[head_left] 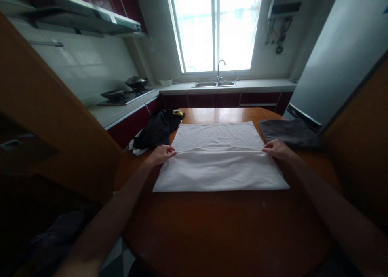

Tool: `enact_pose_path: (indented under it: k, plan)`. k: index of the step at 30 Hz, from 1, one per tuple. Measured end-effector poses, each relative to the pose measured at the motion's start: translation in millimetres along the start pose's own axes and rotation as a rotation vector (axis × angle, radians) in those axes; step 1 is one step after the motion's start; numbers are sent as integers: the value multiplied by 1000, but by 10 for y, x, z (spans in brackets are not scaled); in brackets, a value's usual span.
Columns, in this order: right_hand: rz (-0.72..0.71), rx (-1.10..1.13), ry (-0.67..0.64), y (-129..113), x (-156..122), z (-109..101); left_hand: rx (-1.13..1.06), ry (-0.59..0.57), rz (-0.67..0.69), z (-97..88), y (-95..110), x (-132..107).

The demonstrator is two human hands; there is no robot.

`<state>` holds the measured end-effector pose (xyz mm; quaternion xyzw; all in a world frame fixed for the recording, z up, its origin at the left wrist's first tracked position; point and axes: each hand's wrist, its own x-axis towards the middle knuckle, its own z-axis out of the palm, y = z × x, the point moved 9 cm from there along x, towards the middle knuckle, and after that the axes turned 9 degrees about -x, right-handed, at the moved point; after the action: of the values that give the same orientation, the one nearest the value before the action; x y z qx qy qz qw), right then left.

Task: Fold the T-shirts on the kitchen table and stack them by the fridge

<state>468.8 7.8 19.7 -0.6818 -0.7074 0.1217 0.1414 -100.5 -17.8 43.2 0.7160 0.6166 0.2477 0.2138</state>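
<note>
A white cloth garment (220, 172) lies spread on the wooden table (227, 228), its near part folded over toward the far side. The folded edge runs across its middle, between my two hands. My left hand (162, 153) pinches the left end of that edge between thumb and fingers. At the right end of the same edge, my right hand (276, 148) grips the cloth in a similar pinch. What kind of garment it is cannot be made out for certain.
Dark clothing (156, 129) lies heaped at the table's left, with a small yellow item (178, 113) on it. A folded grey cloth (289, 132) lies at the right. Beyond stand a counter with a sink (206, 84), a stove with pans (136, 82) and a fridge (339, 54).
</note>
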Motion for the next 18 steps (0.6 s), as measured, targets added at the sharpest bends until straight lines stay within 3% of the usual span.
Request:
enact_pose_path:
  k: [4, 7, 10, 13, 18]
  plan:
    - [-52, -226, 62, -452, 85, -74, 181, -21, 9, 231, 422, 195]
    - [-114, -150, -3, -922, 161, 145, 188, -57, 2, 554, 729, 353]
    - [-133, -114, -46, -1230, 213, 378, 187, -56, -20, 786, 896, 455]
    - [-146, -100, -59, -1337, 242, 490, 178, -40, -37, 871, 933, 500]
    - [-92, -133, 8, -1257, 249, 446, 173, 67, -40, 869, 874, 492]
